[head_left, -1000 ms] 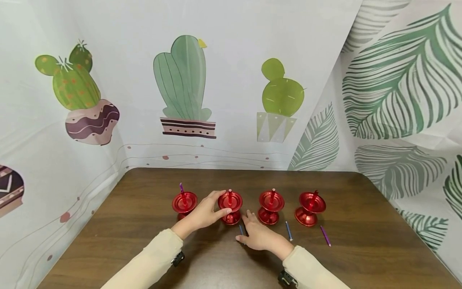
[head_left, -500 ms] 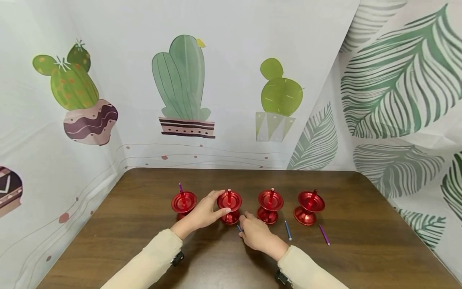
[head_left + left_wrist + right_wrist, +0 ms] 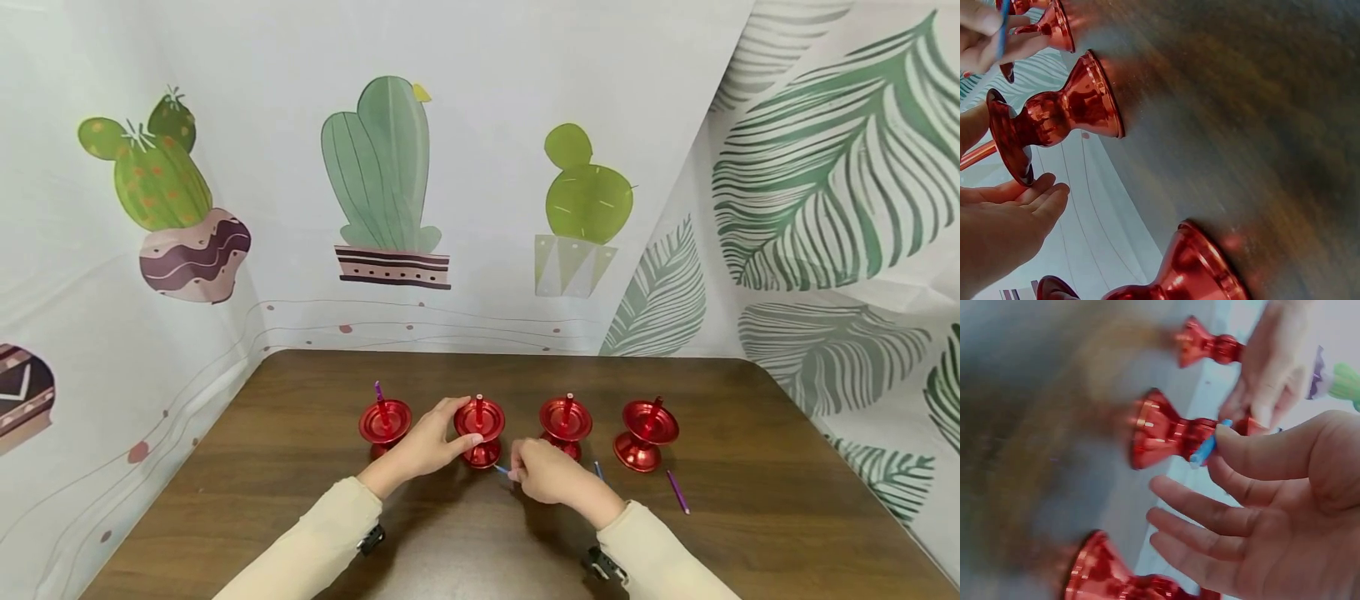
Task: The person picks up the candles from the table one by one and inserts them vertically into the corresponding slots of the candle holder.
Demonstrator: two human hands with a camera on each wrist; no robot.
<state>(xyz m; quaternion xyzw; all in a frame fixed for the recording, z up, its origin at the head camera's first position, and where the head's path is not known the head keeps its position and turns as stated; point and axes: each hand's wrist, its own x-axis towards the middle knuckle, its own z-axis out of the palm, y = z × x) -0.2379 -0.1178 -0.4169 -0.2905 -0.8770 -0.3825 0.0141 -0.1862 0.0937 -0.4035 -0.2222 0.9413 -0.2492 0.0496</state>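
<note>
Pinching one slim, straight, blue stick candle (image 3: 1206, 450) between thumb and forefinger of right hand (image 3: 553, 472), near second from left of four glossy red footed candle holders (image 3: 1049, 117); gripping that holder's dish with left hand (image 3: 427, 437). Counting one other blue candle (image 3: 597, 469), two purple candles (image 3: 677, 492).

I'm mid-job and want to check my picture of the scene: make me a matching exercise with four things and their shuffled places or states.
1. Left hand
2. Right hand
3. Leftmost red holder
4. Loose purple stick

A. Lies on the table near the rightmost red holder
B. Pinches a blue stick
C. Has an upstanding purple stick
D. Holds the second red holder from the left by its dish

Pairs: 1-D, 2-B, 3-C, 4-A
</note>
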